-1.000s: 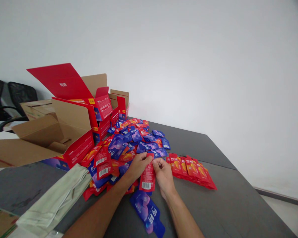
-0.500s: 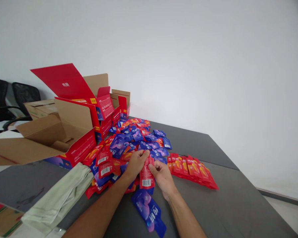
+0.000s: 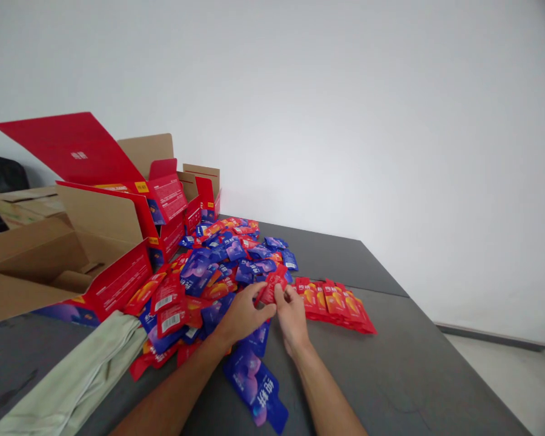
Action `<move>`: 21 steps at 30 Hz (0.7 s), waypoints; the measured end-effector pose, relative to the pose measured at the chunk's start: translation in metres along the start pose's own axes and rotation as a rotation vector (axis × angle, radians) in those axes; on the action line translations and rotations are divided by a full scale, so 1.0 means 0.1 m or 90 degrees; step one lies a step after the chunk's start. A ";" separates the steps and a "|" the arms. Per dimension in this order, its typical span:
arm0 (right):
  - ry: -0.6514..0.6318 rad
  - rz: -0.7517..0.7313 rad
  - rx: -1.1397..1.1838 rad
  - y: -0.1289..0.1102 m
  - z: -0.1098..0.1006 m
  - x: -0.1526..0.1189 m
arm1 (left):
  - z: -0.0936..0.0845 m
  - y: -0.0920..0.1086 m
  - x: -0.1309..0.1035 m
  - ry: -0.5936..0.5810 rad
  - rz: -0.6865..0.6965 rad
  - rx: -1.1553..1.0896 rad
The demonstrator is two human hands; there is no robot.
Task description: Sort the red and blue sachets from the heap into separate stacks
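A red spouted pouch (image 3: 272, 286) is tilted up between my two hands, over the right edge of a mixed heap. My right hand (image 3: 291, 318) pinches its lower right part with thumb and fingers. My left hand (image 3: 244, 312) is closed at its left side, fingers along the edge and the thumb pointing toward my right hand. The heap holds many red pouches (image 3: 171, 318) and blue pouches (image 3: 197, 266). One blue pouch (image 3: 253, 381) lies apart on the table between my forearms. Right of my hands, a row of red pouches (image 3: 338, 303) lies overlapping, fronts up.
Open red cartons (image 3: 118, 278) with brown insides stand along the left, several deep. A folded pale green cloth (image 3: 79, 375) lies at the table's left front. The dark grey table (image 3: 404, 369) reaches a white wall at the back. Part of a black chair (image 3: 2, 181) shows far left.
The view has turned right, so everything sits further left. The red pouch, earlier hanging upright with its barcode side showing, is now raised, tilted and partly covered by my fingers.
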State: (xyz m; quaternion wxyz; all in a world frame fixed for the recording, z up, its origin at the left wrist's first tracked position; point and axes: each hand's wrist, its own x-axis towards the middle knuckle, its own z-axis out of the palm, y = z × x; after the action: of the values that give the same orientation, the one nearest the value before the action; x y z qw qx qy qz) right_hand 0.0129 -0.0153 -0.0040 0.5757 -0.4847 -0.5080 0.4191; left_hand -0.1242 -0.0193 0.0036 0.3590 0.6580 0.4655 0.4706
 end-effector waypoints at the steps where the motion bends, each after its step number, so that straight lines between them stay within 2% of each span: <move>1: -0.020 0.010 0.021 -0.02 0.00 0.00 | 0.02 0.01 -0.02 -0.024 0.001 -0.008; 4: -0.093 0.037 0.094 -0.06 0.00 -0.03 | 0.06 0.02 -0.02 -0.057 -0.015 -0.067; 6: -0.105 0.033 0.081 -0.08 0.01 -0.04 | 0.05 -0.01 0.01 0.001 -0.052 -0.115; 9: -0.072 -0.005 -0.009 -0.07 0.05 -0.06 | 0.01 -0.06 0.06 0.116 -0.108 -0.151; 11: -0.080 -0.003 -0.022 -0.07 0.08 -0.08 | -0.01 -0.08 0.07 0.137 -0.124 -0.154; 14: -0.131 0.051 0.027 -0.05 0.11 -0.11 | 0.00 -0.13 0.09 0.136 -0.123 -0.120; 17: -0.086 0.077 0.048 0.00 0.11 -0.10 | 0.02 -0.20 0.12 0.141 -0.115 -0.100; 21: 0.001 0.063 0.010 0.09 0.02 -0.02 | 0.07 -0.24 0.16 0.105 -0.175 -0.219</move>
State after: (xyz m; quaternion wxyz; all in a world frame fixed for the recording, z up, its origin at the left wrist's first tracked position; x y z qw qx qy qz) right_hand 0.0104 -0.0150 -0.0133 0.5583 -0.5050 -0.4795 0.4510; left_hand -0.1221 0.0034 -0.0154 0.4873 0.4765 0.4917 0.5419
